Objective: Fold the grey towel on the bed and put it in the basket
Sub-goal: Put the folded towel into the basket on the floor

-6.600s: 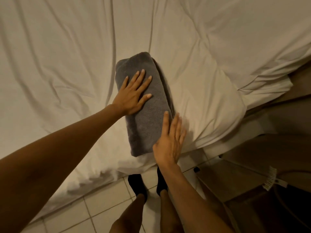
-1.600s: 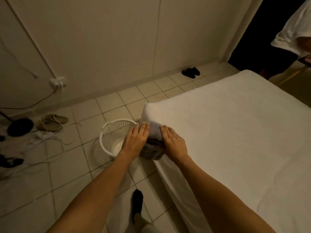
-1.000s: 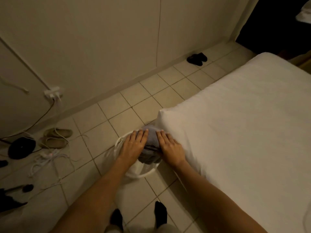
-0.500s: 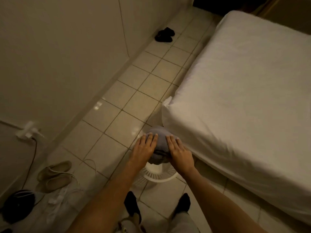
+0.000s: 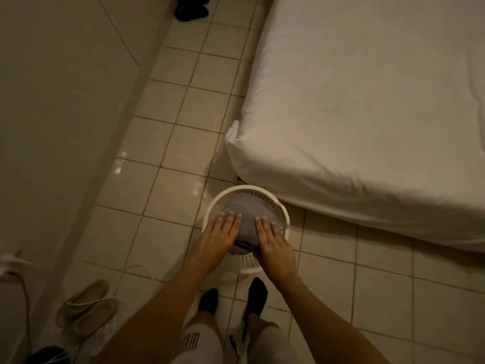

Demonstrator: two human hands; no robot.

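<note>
The folded grey towel (image 5: 245, 215) sits down inside the round white plastic basket (image 5: 284, 216), which stands on the tiled floor just off the corner of the white bed (image 5: 367, 106). My left hand (image 5: 219, 237) holds the towel's near left side, fingers laid over its top. On the near right side, my right hand (image 5: 274, 244) holds it the same way. Both thumbs are hidden under the towel's near edge. The basket's bottom is covered by the towel.
A pale wall (image 5: 57, 101) runs along the left. A pair of beige shoes (image 5: 84, 311) and a white cable (image 5: 136, 270) lie at the lower left. Dark slippers (image 5: 191, 10) lie at the top. My feet in black socks (image 5: 256, 292) stand just before the basket.
I carried the towel from the bed's corner out over the basket and lowered it inside. The view has tipped down over the basket.
</note>
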